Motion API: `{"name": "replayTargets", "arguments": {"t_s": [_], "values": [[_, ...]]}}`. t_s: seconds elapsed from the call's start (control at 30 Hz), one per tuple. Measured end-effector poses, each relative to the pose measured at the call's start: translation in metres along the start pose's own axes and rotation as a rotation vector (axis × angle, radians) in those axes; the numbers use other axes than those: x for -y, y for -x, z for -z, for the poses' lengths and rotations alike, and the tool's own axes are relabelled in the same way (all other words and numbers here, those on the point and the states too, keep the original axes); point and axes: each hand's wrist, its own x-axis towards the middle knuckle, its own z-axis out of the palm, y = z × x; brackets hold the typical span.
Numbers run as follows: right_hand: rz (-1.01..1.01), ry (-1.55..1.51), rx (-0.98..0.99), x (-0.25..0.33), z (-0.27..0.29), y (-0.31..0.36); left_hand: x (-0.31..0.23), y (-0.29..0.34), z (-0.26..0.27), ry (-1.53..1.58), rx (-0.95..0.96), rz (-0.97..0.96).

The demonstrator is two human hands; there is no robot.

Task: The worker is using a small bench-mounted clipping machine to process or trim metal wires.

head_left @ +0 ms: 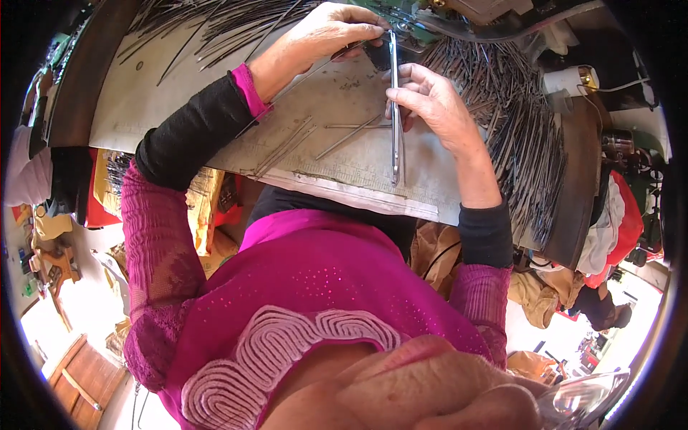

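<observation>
Left hand (340, 30) gripping rod (308, 75), right hand (436, 102) bar (395, 147) ending near edge (351, 198); bare tabletop (193, 107) leftward.

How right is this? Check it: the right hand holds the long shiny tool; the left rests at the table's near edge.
The left hand isn't there: the head view shows it by the far end of the tool, which the right hand does hold.

I see silver on the strip (394, 136) at the right hand (426, 97), dark grey on the rods (522, 136) to its right, magenta lace patterning the sleeve (163, 233) below the left hand (331, 33).
</observation>
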Motion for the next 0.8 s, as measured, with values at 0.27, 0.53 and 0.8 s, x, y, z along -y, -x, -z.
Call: {"name": "replayTargets", "arguments": {"t_s": [0.27, 0.53, 0.8], "values": [[0.013, -0.020, 0.002, -0.001, 0.002, -0.001, -0.001, -0.001, -0.004, -0.051, -0.041, -0.015], [0.072, -0.083, -0.067, -0.001, -0.001, -0.002, -0.006, -0.008, -0.012, -0.167, -0.112, -0.078], [0.105, -0.145, -0.115, -0.004, 0.001, -0.002, -0.029, -0.011, -0.015, -0.093, -0.081, -0.055]]}}
